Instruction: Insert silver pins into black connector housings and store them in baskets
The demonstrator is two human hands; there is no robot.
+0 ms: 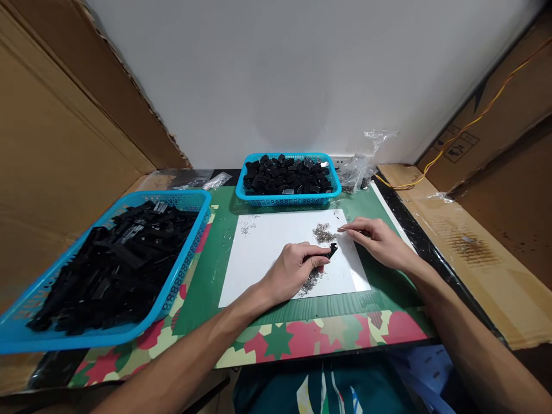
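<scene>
Over the right part of a white sheet [259, 259], my left hand [297, 267] is closed on a small black part [333, 250], whose end sticks out past the fingertips. My right hand [375, 238] is pinched at the sheet's right edge; a thin, pointed thing shows at its fingertips, too small to name. Between the hands and slightly beyond them lies a pile of tiny metal pieces [323, 232]. A second pile of tiny pieces [309, 284] is partly hidden under my left hand. A few more tiny pieces [246, 225] are scattered at the sheet's far left corner.
A large blue basket [204, 201] of long black parts stands at the left. Behind the sheet is a smaller blue basket [284, 200] with black pieces. Clear plastic bags [357, 169] lie beside it. Cardboard walls and a yellow wire [457, 135] border the right side.
</scene>
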